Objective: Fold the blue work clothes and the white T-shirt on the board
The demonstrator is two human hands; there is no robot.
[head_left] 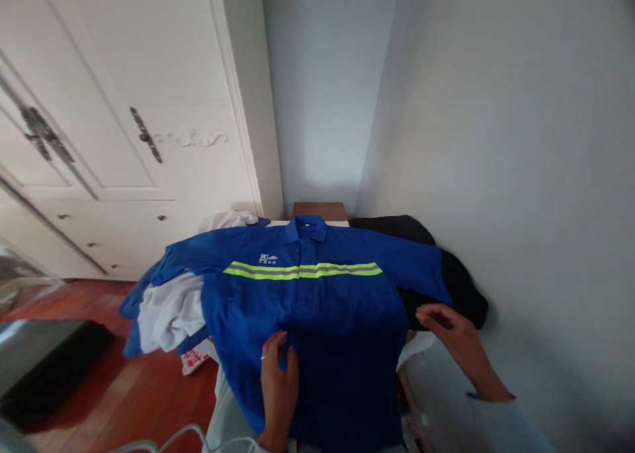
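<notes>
A blue short-sleeved work shirt point(347, 307) lies spread front up, collar at the far end and both sleeves stretched out sideways. Across its chest runs a yellow-green and grey reflective band point(337, 269), with a white printed logo point(268, 259) above its left part. My left hand point(280, 383), a ring on one finger, is over the shirt's lower front, thumb and fingers apart and holding nothing. Beside the right sleeve's lower edge, my right hand point(449, 330) has loosely bent fingers with a gap to the thumb; nothing shows in it.
Black fabric point(464, 288) lies under the right sleeve, near the wall point(520, 175). White cloth point(171, 311) hangs at the left. A white wardrobe point(188, 63) stands behind left, a brown box point(320, 211) beyond the collar. A dark box point(54, 367) sits on the wooden floor point(149, 387).
</notes>
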